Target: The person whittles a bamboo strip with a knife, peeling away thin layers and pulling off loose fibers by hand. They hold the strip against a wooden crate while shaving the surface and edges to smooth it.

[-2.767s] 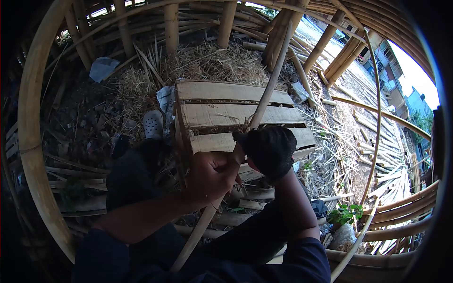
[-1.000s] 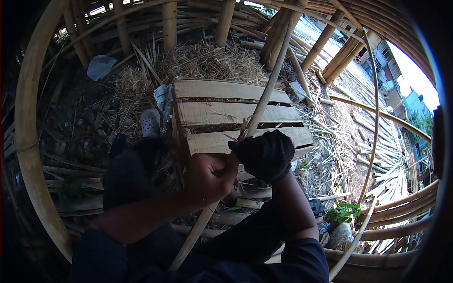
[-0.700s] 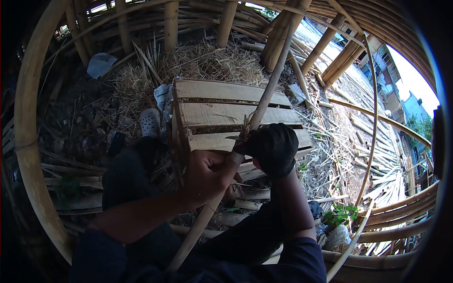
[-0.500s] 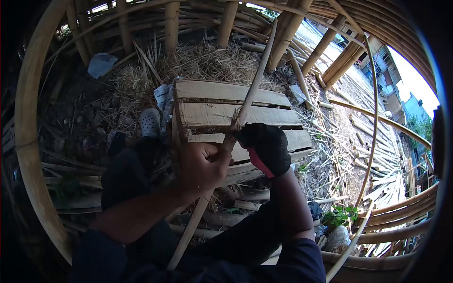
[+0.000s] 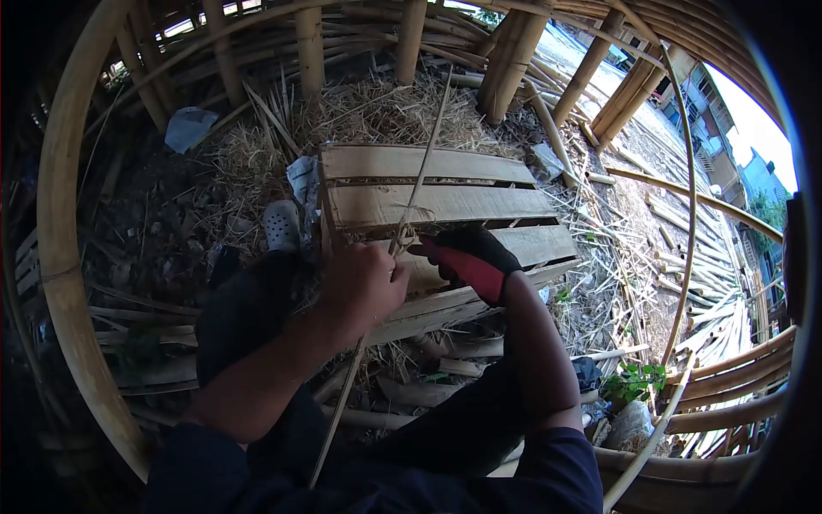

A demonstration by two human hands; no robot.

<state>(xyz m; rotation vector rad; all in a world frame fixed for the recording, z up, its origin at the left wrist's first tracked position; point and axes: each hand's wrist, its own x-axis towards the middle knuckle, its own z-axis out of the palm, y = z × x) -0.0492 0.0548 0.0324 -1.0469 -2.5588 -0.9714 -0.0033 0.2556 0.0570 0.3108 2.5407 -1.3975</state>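
Clerk: State the position of the hands.

Inspector: The bare left hand (image 5: 364,287) has its fingers closed around a long, thin, tan bamboo strip (image 5: 432,141). The right hand (image 5: 479,261), in a black and red fabric glove, is just beside it, fingertips near the strip. Whether those fingers grip anything, I cannot tell.

Clerk: And the strip?

Inspector: It slants across the front of the body, upper end beyond the crate, lower end near the lap. Pale, frayed fibres (image 5: 404,240) stand out from it by the left hand.

Clerk: Describe the crate.

Inspector: A pale wooden slatted crate (image 5: 488,208), on the ground beneath the hands, gaps showing between its slats. The strip passes over it.

Clerk: Surroundings?

Inspector: Dry, straw-coloured shavings (image 5: 377,111) lie beyond the crate. A light-coloured clog with round holes (image 5: 281,225) is left of it, near a crumpled whitish sheet (image 5: 304,182). A green leafy plant (image 5: 635,382) grows at right, near a curved tan bamboo pole (image 5: 655,437).
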